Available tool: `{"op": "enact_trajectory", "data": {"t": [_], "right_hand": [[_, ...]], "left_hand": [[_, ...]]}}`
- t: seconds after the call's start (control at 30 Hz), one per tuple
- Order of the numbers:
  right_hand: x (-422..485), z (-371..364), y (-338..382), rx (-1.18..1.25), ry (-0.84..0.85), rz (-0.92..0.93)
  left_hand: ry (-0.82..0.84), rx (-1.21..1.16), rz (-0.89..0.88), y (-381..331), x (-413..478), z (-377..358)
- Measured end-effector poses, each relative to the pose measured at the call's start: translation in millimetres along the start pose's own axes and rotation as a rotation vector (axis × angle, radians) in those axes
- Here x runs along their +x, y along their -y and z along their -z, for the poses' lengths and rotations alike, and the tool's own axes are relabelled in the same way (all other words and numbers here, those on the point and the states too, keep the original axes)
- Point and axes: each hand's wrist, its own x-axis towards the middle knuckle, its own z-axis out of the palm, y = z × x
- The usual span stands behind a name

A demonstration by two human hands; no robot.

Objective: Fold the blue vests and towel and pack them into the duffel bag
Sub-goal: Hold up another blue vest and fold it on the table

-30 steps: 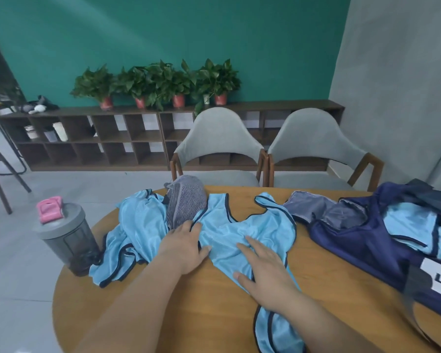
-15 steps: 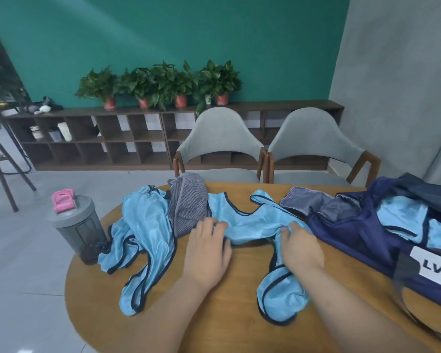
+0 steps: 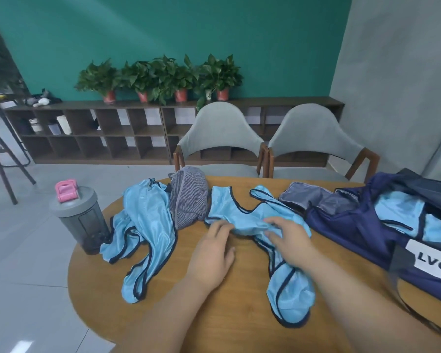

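A light blue vest (image 3: 242,215) with dark trim lies bunched across the middle of the round wooden table (image 3: 234,314), one end trailing toward me. My left hand (image 3: 211,250) rests flat with straight fingertips touching the vest's near edge. My right hand (image 3: 288,240) lies on the vest with fingers curled into the gathered fabric. A second blue vest (image 3: 148,225) sits crumpled at the left. Between the two vests lies a grey striped towel (image 3: 189,197). The navy duffel bag (image 3: 354,225) stands unzipped at the right, with a folded blue vest (image 3: 397,210) inside it.
A grey shaker bottle (image 3: 82,220) with a pink cap stands at the table's left edge. Two grey chairs (image 3: 219,138) are pushed in at the far side. The bag's strap (image 3: 402,284) hangs over the right table edge.
Both hands moved away from me across the table, gathering the middle vest from spread flat into a bunched band. The right hand went from flat on the fabric to curled into it.
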Motion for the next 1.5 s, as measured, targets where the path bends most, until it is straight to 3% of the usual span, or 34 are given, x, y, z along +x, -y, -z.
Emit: {"op": "enact_trajectory", "data": {"t": [0.07,0.13,0.17,0.27,0.3,0.37,0.47,0.6,0.67,0.83,0.97,1.13,1.33,1.5], "right_hand": [[10.0,21.1,11.8,0.389,0.048,-0.083],[20.5,39.5,17.6,0.585,0.035,-0.214],[24.8,46.8,18.1,0.509,0.003,-0.259],[25.0,49.4,13.0,-0.106,-0.141,-0.258],[18.0,46.8,16.3,-0.196,-0.218,-0.172],[0.8,34.6,24.9,-0.148,-0.28,0.095],[-27.1,12.2,34.8,-0.131,0.044,0.228],[-32.4,-0.9,20.3,-0.494,0.368,0.139],[-28.4,6.6,22.8,-0.516,0.398,0.131],[-20.4,25.0,41.8,-0.901,0.403,0.059],[-27.2,8.3,48.7,-0.858,0.396,0.009],[-35.2,-1.6,36.4,-0.794,0.241,0.07],[-15.9,37.2,47.9,-0.166,0.12,0.295],[-4.6,78.9,76.5,0.089,0.093,0.296]], "left_hand": [[-0.091,-0.024,0.011,2.9,12.1,14.7],[-0.157,0.0,0.021,4.5,26.3,26.0],[-0.157,0.038,0.025,4.7,32.8,29.3],[-0.118,0.202,0.052,4.7,40.3,31.8],[-0.133,0.227,0.041,3.6,38.3,31.6],[-0.163,0.215,-0.065,1.9,31.7,28.1],[-0.035,0.194,-0.228,-2.4,20.4,14.1],[0.237,0.203,-0.133,-1.4,12.2,1.0],[0.266,0.225,-0.092,1.2,11.0,2.8],[0.245,0.225,-0.088,4.4,12.2,8.5],[0.177,0.197,-0.094,2.7,11.7,9.5],[0.125,0.142,-0.179,-6.9,7.2,12.9],[0.042,-0.057,-0.172,-35.6,27.5,32.3],[-0.019,-0.23,-0.1,-55.8,57.8,57.7]]}}
